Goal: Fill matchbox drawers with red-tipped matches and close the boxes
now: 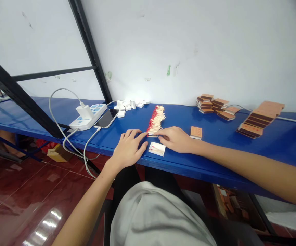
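Note:
A long row of red-tipped matches (156,121) lies on the blue table, red heads to the left, running from near me toward the wall. My left hand (128,148) rests on the table with its fingers apart, the index fingertip by the heads of the nearest matches. From the other side, my right hand (176,139) reaches in, its index finger stretched to the plain ends of those matches and its thumb apart below. Between the hands, close to the table's edge, sits a small white matchbox tray (157,149) with a few matches inside.
A single orange matchbox (196,132) lies right of my right hand. Stacked matchboxes stand in a pile (209,104) near the wall and a leaning stack (262,118) farther right. White trays (127,105), a phone (106,118) and a power strip (88,117) with cables are at left.

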The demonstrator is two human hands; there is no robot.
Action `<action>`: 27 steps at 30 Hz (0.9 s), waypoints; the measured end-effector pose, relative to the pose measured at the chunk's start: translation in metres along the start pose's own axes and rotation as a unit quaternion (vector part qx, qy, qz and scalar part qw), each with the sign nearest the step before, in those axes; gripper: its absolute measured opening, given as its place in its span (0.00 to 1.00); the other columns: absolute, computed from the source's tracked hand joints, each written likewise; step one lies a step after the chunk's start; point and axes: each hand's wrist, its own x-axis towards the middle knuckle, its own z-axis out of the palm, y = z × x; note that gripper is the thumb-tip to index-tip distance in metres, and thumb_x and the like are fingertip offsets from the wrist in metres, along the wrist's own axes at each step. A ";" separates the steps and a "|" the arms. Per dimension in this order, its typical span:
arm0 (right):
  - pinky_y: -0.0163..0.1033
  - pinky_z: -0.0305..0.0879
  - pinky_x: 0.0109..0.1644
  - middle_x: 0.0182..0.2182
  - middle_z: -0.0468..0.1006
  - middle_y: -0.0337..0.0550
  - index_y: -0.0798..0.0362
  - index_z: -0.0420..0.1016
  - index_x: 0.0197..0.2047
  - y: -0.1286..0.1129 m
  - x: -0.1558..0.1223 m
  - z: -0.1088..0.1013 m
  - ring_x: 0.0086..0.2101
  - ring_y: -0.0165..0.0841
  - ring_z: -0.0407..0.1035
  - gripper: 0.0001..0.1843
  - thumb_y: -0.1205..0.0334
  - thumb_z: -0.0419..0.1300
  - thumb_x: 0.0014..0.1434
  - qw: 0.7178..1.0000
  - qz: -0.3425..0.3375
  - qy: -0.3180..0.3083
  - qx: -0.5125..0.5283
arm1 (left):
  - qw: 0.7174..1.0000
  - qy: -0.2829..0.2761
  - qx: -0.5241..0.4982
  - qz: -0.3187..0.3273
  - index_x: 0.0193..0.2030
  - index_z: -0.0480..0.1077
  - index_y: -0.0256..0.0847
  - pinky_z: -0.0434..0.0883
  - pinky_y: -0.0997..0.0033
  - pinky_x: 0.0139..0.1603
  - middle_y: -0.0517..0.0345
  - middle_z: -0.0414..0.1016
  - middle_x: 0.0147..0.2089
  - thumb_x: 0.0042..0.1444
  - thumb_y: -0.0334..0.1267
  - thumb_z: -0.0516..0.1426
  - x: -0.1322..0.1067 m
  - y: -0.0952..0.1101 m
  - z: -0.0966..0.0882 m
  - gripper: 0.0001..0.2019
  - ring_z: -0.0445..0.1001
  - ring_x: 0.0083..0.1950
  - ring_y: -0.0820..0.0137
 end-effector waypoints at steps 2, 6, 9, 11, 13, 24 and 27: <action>0.37 0.65 0.42 0.41 0.85 0.42 0.49 0.80 0.54 0.000 0.000 0.000 0.38 0.36 0.77 0.19 0.64 0.53 0.65 1.000 -0.005 0.000 0.003 | 1.000 0.000 -0.001 0.000 0.65 0.66 0.45 0.64 0.48 0.59 0.48 0.68 0.63 0.71 0.48 0.45 0.000 0.000 0.000 0.22 0.62 0.63 0.54; 0.36 0.63 0.39 0.37 0.84 0.41 0.49 0.78 0.57 -0.001 0.000 -0.001 0.35 0.35 0.76 0.20 0.65 0.53 0.65 1.000 0.000 0.001 0.001 | 1.000 0.003 -0.009 0.005 0.64 0.67 0.46 0.64 0.49 0.59 0.48 0.68 0.63 0.71 0.47 0.45 0.000 -0.001 0.000 0.21 0.63 0.63 0.54; 0.36 0.61 0.37 0.33 0.83 0.41 0.49 0.76 0.59 -0.002 0.000 -0.002 0.33 0.34 0.74 0.22 0.64 0.53 0.65 1.000 0.012 0.000 -0.013 | 1.000 0.005 -0.012 0.002 0.64 0.68 0.46 0.64 0.49 0.59 0.48 0.69 0.62 0.71 0.47 0.45 0.000 -0.001 0.000 0.21 0.64 0.63 0.54; 0.36 0.61 0.38 0.33 0.83 0.41 0.50 0.76 0.59 -0.002 0.000 -0.002 0.33 0.35 0.74 0.22 0.64 0.53 0.65 1.000 0.014 -0.002 -0.018 | 1.000 0.006 -0.010 0.000 0.63 0.68 0.46 0.64 0.49 0.59 0.49 0.69 0.62 0.71 0.47 0.45 0.000 -0.001 0.000 0.21 0.64 0.63 0.55; 0.36 0.61 0.39 0.34 0.83 0.41 0.50 0.77 0.59 -0.002 0.000 -0.002 0.34 0.35 0.75 0.21 0.64 0.53 0.65 1.000 0.015 -0.004 -0.020 | 1.000 0.005 -0.008 0.002 0.63 0.68 0.45 0.64 0.50 0.59 0.49 0.69 0.62 0.71 0.46 0.45 0.001 0.000 0.000 0.21 0.64 0.63 0.55; 0.38 0.64 0.43 0.43 0.84 0.44 0.50 0.78 0.57 -0.001 0.001 0.000 0.40 0.38 0.77 0.21 0.64 0.53 0.65 1.000 0.009 -0.009 -0.022 | 1.000 0.005 -0.020 -0.011 0.65 0.66 0.47 0.65 0.48 0.60 0.48 0.68 0.62 0.70 0.47 0.46 0.001 0.000 0.000 0.21 0.63 0.63 0.54; 0.38 0.64 0.42 0.40 0.84 0.43 0.49 0.78 0.57 -0.001 0.001 0.000 0.38 0.37 0.76 0.21 0.64 0.53 0.65 1.000 0.013 -0.011 -0.025 | 1.000 0.001 -0.012 -0.027 0.66 0.64 0.46 0.64 0.45 0.60 0.47 0.67 0.64 0.69 0.49 0.47 0.002 -0.001 0.002 0.22 0.61 0.65 0.52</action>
